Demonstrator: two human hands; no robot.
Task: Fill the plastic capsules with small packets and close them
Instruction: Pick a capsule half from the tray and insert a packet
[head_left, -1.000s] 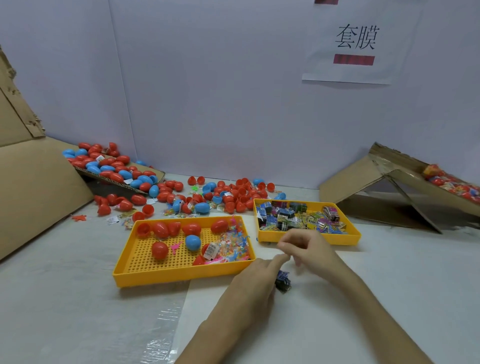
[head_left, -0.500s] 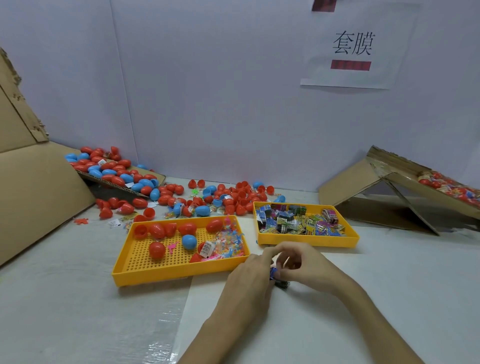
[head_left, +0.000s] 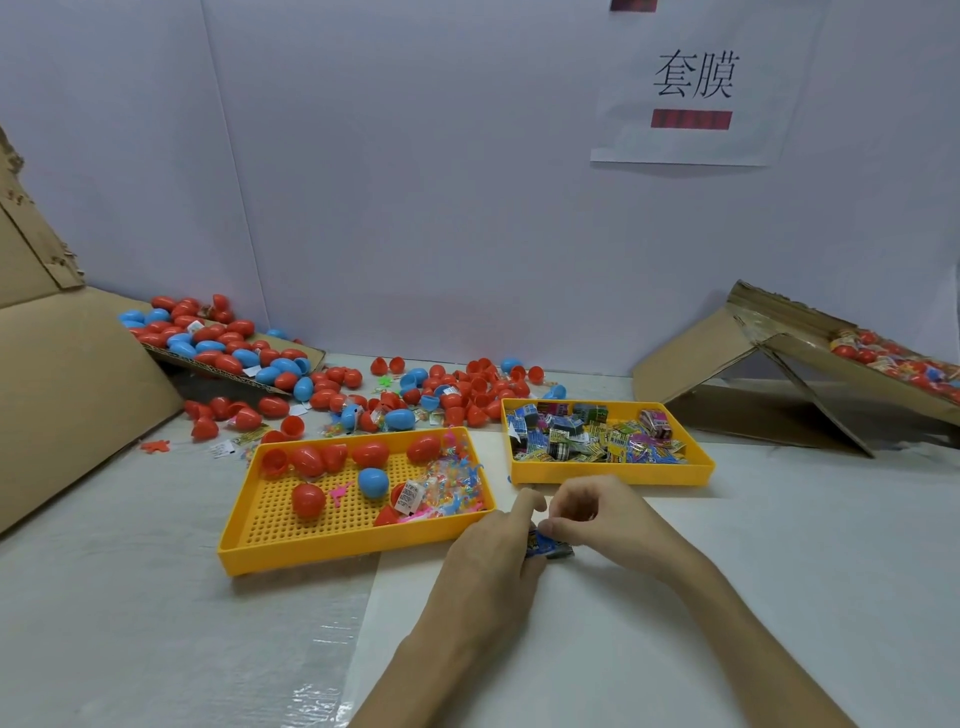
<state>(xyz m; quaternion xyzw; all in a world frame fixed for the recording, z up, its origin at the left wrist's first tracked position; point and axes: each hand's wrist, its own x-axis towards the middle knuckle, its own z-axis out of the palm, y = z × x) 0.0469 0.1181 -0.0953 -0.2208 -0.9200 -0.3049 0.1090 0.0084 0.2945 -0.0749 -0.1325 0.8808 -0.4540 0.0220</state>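
Head view: the right hand (head_left: 597, 514) pinches a shiny blue small packet (head_left: 550, 546) with bent fingers. The left hand (head_left: 491, 558) curls against the packet's left end; I cannot tell if it grips. The packet lies sideways, low by the white table (head_left: 779, 561). Smooth egg-shaped red capsules (head_left: 307, 500) sit in the holey yellow tray (head_left: 337, 552), off to the left, nearest the left hand.

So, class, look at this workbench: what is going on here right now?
A person holds a small packet between both hands, low over the table in front of two yellow trays. The right hand pinches it from above, the left hand grips its other side. The perforated tray holds red and blue capsules and tiny toys; the other tray holds more packets. Neither hand holds a capsule.
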